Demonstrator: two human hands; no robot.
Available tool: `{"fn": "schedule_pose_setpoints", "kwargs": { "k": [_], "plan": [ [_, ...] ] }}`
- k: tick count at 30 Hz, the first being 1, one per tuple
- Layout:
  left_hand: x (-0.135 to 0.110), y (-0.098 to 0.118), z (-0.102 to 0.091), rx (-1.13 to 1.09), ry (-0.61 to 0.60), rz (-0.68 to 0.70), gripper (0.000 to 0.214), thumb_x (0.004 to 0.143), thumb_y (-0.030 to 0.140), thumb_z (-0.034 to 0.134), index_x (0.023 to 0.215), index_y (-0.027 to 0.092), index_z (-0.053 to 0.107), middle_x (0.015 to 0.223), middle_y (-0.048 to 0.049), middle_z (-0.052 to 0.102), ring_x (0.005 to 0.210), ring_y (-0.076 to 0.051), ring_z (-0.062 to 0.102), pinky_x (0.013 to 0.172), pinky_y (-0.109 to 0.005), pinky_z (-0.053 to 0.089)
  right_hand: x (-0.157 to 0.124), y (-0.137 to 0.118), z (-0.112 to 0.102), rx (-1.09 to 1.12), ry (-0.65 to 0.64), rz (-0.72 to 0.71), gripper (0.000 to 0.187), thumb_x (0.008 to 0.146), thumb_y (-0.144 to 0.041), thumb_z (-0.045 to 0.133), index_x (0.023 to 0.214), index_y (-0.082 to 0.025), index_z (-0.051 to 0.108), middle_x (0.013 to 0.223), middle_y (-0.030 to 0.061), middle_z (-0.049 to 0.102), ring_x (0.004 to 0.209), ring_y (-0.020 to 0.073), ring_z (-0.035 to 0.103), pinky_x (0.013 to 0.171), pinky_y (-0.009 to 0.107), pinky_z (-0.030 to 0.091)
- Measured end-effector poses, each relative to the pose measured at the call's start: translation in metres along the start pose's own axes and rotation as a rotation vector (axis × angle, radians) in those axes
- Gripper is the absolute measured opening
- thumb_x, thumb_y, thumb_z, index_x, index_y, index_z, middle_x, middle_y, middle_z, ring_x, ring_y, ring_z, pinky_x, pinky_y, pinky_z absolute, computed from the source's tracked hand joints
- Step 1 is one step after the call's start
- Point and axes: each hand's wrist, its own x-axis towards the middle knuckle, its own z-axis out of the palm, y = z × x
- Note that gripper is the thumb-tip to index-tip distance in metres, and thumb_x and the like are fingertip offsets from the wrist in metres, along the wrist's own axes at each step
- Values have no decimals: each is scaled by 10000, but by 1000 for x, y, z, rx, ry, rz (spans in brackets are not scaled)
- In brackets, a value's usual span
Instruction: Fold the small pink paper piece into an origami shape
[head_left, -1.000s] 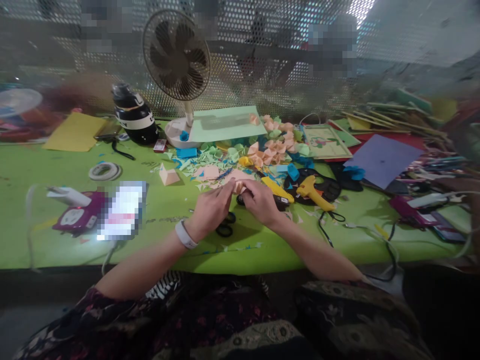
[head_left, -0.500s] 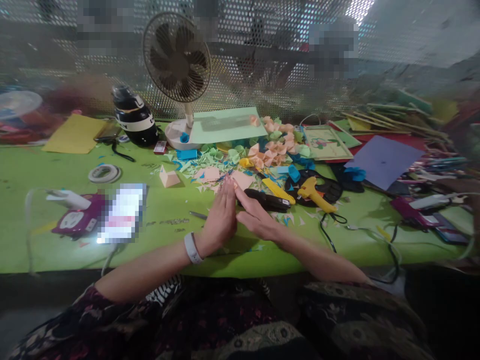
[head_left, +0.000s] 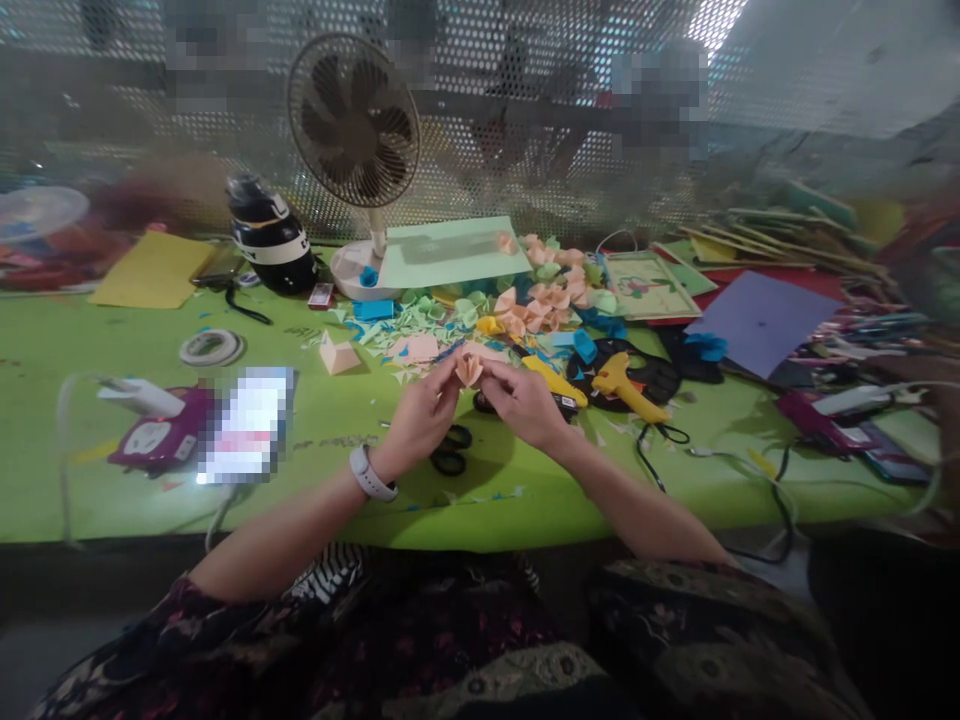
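Between my fingertips is a small peach paper flower (head_left: pixel 469 371), pinched from both sides above the green table. My left hand (head_left: pixel 421 412), with a pale watch band on the wrist, grips its left side. On its right side, the fingers of my right hand (head_left: pixel 527 402) are closed. Scissors (head_left: pixel 451 450) with black handles lie below, partly hidden by my left hand. Just behind my hands are pink paper pieces (head_left: pixel 415 348). A black stapler-like tool (head_left: pixel 564 404) lies partly covered by my right hand.
Peach paper flowers (head_left: pixel 536 305) and green scraps (head_left: pixel 427 310) are heaped behind. To the right lies a yellow glue gun (head_left: pixel 630 388) with a cable. A fan (head_left: pixel 354 120) and black bottle (head_left: pixel 271 240) stand at the back; a phone (head_left: pixel 247 425) lies left.
My palms, pressed together before, have come apart. The peach paper flower now shows between my fingertips, and the scissors' handles have come into view.
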Motion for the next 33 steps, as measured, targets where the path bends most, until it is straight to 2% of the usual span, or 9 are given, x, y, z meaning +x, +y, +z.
{"fn": "schedule_pose_setpoints", "kwargs": {
  "k": [3,6,11,13,15,19,25,29,33],
  "plan": [
    [3,4,-4,-63,7,-11,312,945,251,504,1175,162,694,1195,-95,727,1124,-234,672,1011,-374,508,0,7,-1,-70,91,-29,268,878,-258,537,1028,-185,746,996,61,772,890,222,711,813,318,531],
    [6,3,-6,-137,21,-62,243,918,282,556,1021,154,735,997,-75,769,931,-206,705,871,-325,547,2,14,0,-41,151,-43,223,838,-234,559,952,-191,746,985,65,776,901,228,719,832,338,548],
    [8,0,-7,-246,35,-166,249,878,362,623,923,140,728,820,-55,750,745,-169,680,736,-291,555,6,17,1,86,136,40,170,803,-259,597,914,-178,698,877,62,762,771,204,710,735,339,569],
    [9,-1,-9,-210,35,-150,249,882,357,614,939,141,724,815,-54,748,725,-166,676,717,-289,553,6,16,-2,130,122,34,225,776,-242,601,977,-176,680,907,69,754,793,200,707,738,337,573],
    [9,-1,-11,-78,42,-85,215,880,310,601,951,150,726,846,-59,756,729,-168,674,716,-288,544,7,15,-5,172,108,11,294,770,-222,576,1047,-180,664,975,76,747,868,201,705,792,350,574],
    [10,-2,-15,150,21,33,194,854,200,583,978,170,729,922,-72,770,750,-177,686,714,-287,532,7,14,-10,173,93,-23,290,783,-234,560,1048,-178,664,1034,92,743,948,216,700,873,386,565],
    [10,1,-16,129,4,84,210,865,218,568,996,161,723,895,-66,764,723,-154,680,681,-257,529,8,11,-7,94,85,-96,233,769,-202,564,962,-177,692,974,74,755,883,203,715,815,349,584],
    [12,5,-17,-19,8,-13,227,889,334,588,923,146,711,813,-54,737,686,-139,656,639,-236,525,7,10,-6,44,103,-107,206,800,-219,555,936,-191,708,925,54,765,833,196,719,784,341,587],
    [15,3,-16,-284,-24,-196,289,849,423,640,844,138,688,772,-43,716,686,-147,671,689,-283,579,5,13,-2,-47,119,-128,193,846,-268,561,939,-197,715,937,65,774,836,215,722,770,352,576]
  ]
}}
